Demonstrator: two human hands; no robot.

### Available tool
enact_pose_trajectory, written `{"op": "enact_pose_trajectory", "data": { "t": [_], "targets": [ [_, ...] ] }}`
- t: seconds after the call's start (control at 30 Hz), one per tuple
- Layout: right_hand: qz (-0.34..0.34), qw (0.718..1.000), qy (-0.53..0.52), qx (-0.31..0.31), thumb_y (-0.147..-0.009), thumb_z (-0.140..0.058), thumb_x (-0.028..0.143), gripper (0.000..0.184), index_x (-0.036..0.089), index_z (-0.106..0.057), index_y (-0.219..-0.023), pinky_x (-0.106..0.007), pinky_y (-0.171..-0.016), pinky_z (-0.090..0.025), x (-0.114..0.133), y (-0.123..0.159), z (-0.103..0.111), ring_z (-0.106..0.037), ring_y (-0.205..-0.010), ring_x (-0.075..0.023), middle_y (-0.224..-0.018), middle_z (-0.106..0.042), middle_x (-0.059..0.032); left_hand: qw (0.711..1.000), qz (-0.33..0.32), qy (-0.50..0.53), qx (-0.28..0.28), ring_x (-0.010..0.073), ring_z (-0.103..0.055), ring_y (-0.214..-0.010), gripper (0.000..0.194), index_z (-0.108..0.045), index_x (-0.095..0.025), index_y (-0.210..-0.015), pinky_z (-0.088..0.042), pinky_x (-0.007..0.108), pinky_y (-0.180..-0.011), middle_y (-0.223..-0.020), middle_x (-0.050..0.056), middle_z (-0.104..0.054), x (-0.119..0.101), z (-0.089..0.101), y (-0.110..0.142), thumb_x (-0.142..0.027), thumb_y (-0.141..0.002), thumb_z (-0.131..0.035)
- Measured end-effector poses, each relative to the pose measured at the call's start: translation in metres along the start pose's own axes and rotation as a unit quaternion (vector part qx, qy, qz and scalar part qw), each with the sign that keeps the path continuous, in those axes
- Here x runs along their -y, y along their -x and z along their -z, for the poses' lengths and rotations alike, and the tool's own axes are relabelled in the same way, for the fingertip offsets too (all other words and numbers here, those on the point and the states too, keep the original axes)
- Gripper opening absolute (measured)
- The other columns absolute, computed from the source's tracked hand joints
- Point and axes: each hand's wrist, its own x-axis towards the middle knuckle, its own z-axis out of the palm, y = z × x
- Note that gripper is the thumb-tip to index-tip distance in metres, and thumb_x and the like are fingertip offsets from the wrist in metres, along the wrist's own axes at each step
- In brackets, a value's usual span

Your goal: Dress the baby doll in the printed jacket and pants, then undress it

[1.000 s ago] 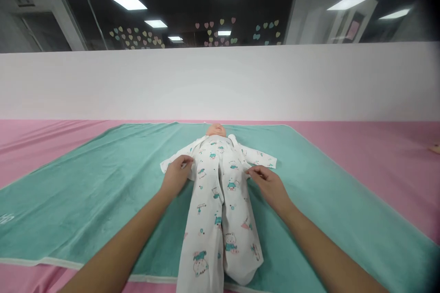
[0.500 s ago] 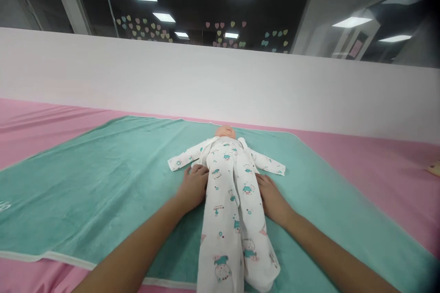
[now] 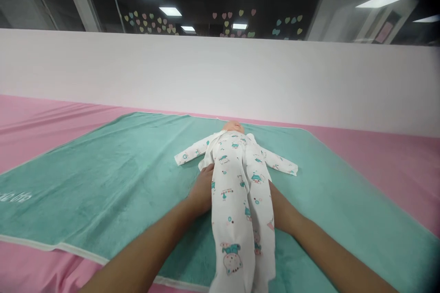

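Both hands flank the doll's clothed trunk at frame centre

Baby doll in white printed cotton sleepsuit (image 3: 237,178) lies on the teal plush blanket (image 3: 103,174), long axis running from lower centre up to the head at upper centre. Left hand (image 3: 202,190) and right hand (image 3: 280,206) press flat against opposite sides, fingers tucked under the cloth, equally near; whether they pinch it, cannot tell. Count: one doll, one blanket, one pink sheet (image 3: 395,169)
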Motion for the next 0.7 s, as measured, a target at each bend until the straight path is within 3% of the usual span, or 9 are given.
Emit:
{"op": "enact_pose_trajectory", "data": {
  "t": [0.1, 0.23, 0.3, 0.47, 0.6, 0.7],
  "targets": [
    [0.003, 1.0, -0.024, -0.011, -0.074, -0.06, 0.029, 0.053, 0.025, -0.05, -0.126, -0.047, -0.091, -0.045, -0.001, -0.002, 0.0, -0.05, -0.111, -0.0309, -0.126, -0.053, -0.0092, 1.0, -0.018, 0.019, -0.007, 0.0236, -0.055, -0.098, 0.021, -0.061, -0.023, -0.1, -0.047, 0.035, -0.081, -0.102, 0.003, -0.065, -0.007, 0.003, -0.001, -0.025, -0.081, -0.051],
    [-0.043, 0.996, -0.076, -0.016, -0.082, -0.052, 0.029, 0.028, 0.023, -0.061, -0.108, -0.042, -0.086, -0.048, -0.007, 0.0, -0.002, -0.057, -0.098, -0.0276, -0.105, -0.064, -0.0084, 0.999, -0.037, 0.032, 0.012, 0.0228, -0.054, -0.104, 0.027, -0.056, -0.024, -0.11, -0.046, 0.035, -0.087, -0.118, 0.002, -0.06, -0.018, 0.007, 0.0, -0.029, -0.085, -0.046],
    [-0.056, 0.994, -0.091, -0.031, -0.082, -0.052, 0.031, 0.027, 0.022, -0.061, -0.106, -0.043, -0.088, -0.046, -0.012, 0.001, -0.004, -0.056, -0.098, -0.0278, -0.101, -0.065, -0.0083, 0.998, -0.041, 0.031, 0.028, 0.0232, -0.053, -0.107, 0.03, -0.054, -0.025, -0.115, -0.044, 0.037, -0.092, -0.124, 0.001, -0.056, -0.021, 0.007, 0.002, -0.029, -0.086, -0.047],
    [-0.056, 0.987, -0.134, -0.072, -0.076, -0.061, 0.035, 0.044, 0.021, -0.054, -0.117, -0.046, -0.093, -0.042, -0.02, 0.001, -0.009, -0.051, -0.109, -0.0315, -0.115, -0.059, -0.0116, 0.998, -0.038, 0.002, 0.039, 0.0249, -0.046, -0.117, 0.035, -0.052, -0.028, -0.12, -0.038, 0.039, -0.1, -0.132, -0.001, -0.05, -0.019, 0.001, 0.004, -0.029, -0.085, -0.049],
    [-0.097, 0.981, -0.15, -0.078, -0.078, -0.057, 0.034, 0.027, 0.022, -0.059, -0.102, -0.043, -0.087, -0.046, -0.023, 0.007, -0.011, -0.056, -0.099, -0.0292, -0.107, -0.063, -0.0096, 0.998, -0.051, -0.015, 0.045, 0.0242, -0.04, -0.124, 0.035, -0.052, -0.028, -0.12, -0.032, 0.038, -0.104, -0.131, 0.0, -0.051, -0.018, -0.002, 0.005, -0.03, -0.085, -0.049],
    [-0.109, 0.976, -0.172, -0.081, -0.077, -0.056, 0.034, 0.015, 0.022, -0.062, -0.085, -0.037, -0.072, -0.052, -0.025, 0.014, -0.011, -0.059, -0.08, -0.0244, -0.084, -0.066, -0.0053, 0.996, -0.064, -0.03, 0.058, 0.0242, -0.04, -0.124, 0.035, -0.053, -0.028, -0.119, -0.029, 0.038, -0.106, -0.13, 0.001, -0.052, -0.017, -0.003, 0.005, -0.032, -0.084, -0.05]
  ]
}}
